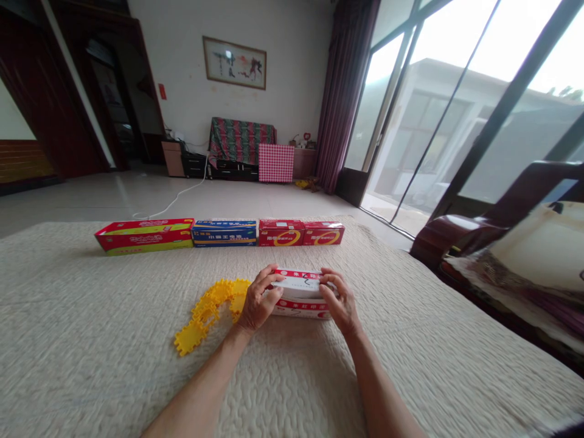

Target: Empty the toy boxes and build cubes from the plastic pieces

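Observation:
My left hand and my right hand grip the two ends of a white box with red print. Beneath it is a second box of the same look, resting on the quilted cover; whether the two touch I cannot tell. Fingers curl over the upper box's far edge, with the thumbs on its near side. Close to my left hand, a curved chain of yellow interlocking plastic pieces lies on the cover, partly hidden by that hand.
Beyond my hands a row stands on the quilted cover: a red and green box, a blue box and two red boxes. A dark wooden armchair is at the right. A white cable crosses the floor behind.

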Available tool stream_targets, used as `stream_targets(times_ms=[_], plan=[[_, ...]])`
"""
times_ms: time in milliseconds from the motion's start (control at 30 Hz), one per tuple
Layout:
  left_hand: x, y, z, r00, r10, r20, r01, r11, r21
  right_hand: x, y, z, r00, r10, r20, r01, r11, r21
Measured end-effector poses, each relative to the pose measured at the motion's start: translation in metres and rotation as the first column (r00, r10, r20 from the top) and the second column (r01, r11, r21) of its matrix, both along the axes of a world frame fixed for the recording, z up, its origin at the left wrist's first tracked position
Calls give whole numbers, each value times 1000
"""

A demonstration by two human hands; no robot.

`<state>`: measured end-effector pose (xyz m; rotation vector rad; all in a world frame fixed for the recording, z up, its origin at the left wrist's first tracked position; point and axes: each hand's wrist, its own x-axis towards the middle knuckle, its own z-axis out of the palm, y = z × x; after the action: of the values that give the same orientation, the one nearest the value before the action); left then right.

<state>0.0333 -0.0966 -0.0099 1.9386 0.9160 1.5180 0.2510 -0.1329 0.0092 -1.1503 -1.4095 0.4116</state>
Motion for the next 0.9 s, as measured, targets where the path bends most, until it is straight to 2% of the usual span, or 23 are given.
stream_targets(times_ms=[533, 700, 800, 900], plan=[[0, 1, -4, 996, -68, -63, 66, 997, -34, 5, 3, -5, 1000, 3, 26, -4, 999, 46], [2, 0, -5, 998, -33, -56, 32, 999, -18, 5, 4, -8, 998, 5, 60, -8, 999, 51], [4, 0, -4, 998, -1, -61, 0, 1000, -9, 5, 2, -6, 996, 13, 90, -15, 1000, 21], [7, 2, -4, 998, 45, -52, -45, 999, -4, 7, -4, 0, 988, 76, 134, -65, 994, -84]])
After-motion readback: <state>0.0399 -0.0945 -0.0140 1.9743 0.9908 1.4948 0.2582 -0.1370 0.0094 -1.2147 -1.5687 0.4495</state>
